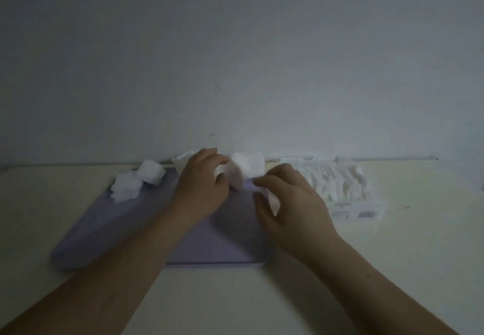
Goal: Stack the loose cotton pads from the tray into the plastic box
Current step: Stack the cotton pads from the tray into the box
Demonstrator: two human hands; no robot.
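left hand [201, 189] grips pads [235, 176] at tray [117, 224] far edge | right hand [293, 207] grasp unclear | box [360, 213] just right

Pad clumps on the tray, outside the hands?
2, touching, at the tray's far-left corner: near clump, far clump. The left hand grips more pads; others may hide behind it or the right hand.
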